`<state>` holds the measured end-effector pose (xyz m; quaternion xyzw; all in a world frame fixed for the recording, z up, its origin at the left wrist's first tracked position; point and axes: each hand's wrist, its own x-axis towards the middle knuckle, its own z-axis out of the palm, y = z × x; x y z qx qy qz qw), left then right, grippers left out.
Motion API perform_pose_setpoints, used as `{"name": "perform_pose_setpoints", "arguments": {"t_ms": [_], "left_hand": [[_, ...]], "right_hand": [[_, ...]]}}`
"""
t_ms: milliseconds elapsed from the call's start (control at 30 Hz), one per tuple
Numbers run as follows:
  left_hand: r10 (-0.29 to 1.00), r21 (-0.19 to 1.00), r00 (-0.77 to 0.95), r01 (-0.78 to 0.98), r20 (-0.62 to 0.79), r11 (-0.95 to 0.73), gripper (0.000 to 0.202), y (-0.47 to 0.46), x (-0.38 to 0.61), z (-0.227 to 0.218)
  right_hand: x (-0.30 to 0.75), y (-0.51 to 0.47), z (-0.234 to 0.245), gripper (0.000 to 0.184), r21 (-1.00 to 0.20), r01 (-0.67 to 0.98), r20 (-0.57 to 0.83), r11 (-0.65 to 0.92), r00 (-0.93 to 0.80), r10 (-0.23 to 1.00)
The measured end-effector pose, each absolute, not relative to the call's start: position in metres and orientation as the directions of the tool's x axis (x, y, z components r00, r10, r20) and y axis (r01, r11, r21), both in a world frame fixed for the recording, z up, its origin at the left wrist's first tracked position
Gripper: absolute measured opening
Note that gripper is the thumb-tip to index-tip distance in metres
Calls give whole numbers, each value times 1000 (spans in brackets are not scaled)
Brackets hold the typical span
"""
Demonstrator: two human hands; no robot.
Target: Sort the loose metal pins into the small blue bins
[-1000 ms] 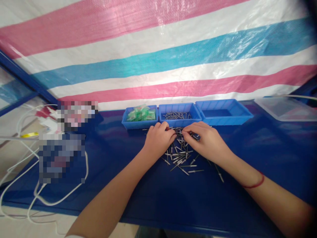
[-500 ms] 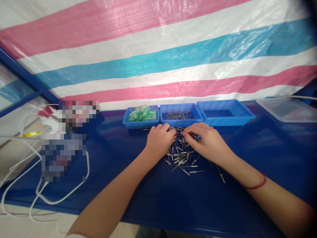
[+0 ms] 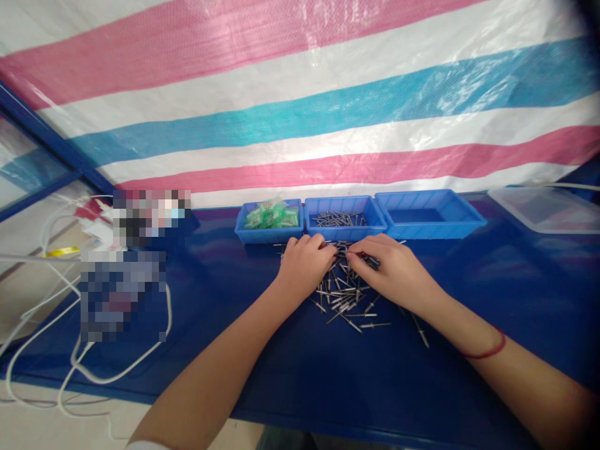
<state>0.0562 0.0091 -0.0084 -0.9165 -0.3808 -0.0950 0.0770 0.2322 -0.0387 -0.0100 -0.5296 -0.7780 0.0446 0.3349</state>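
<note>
A loose pile of silver blind rivets (image 3: pixel 344 297) lies on the blue table, spread between and below my hands. My left hand (image 3: pixel 307 259) rests over the pile's left side with its fingers curled; its fingertips and whatever they hold are hidden. Facing it, my right hand (image 3: pixel 391 265) pinches thumb and forefinger at the upper part of the pile, seemingly on a blind rivet. Just behind the hands is a blue bin (image 3: pixel 307 219) with more rivets inside. A stray rivet (image 3: pixel 422 331) lies below my right wrist.
Left of the rivet bin, another blue bin (image 3: pixel 242 235) holds green-and-clear plastic packets. On the right are a third blue bin (image 3: pixel 434 230) and a translucent lid (image 3: pixel 539 209). White cables (image 3: pixel 126 375) loop over the table's left side, beside blurred-out items. Striped sheeting (image 3: pixel 300 125) hangs behind.
The whole view has shifted slightly. Both hands keep nearly the same pose over the rivets, with no clear movement among the bins or pile.
</note>
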Motion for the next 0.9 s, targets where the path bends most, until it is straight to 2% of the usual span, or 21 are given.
{"name": "perform_pose_setpoints", "arguments": {"t_ms": [467,900], "left_hand": [[667,-88,707,699,235,-709,23,10,56,-8],[694,-54,681,722,234,-690,27,7,57,-7]], "right_hand": [[233,-39,-9,16,-431,796,457,425,-214,864],[234,-38,-12,16,-413,792,461,450,-244,853]]}}
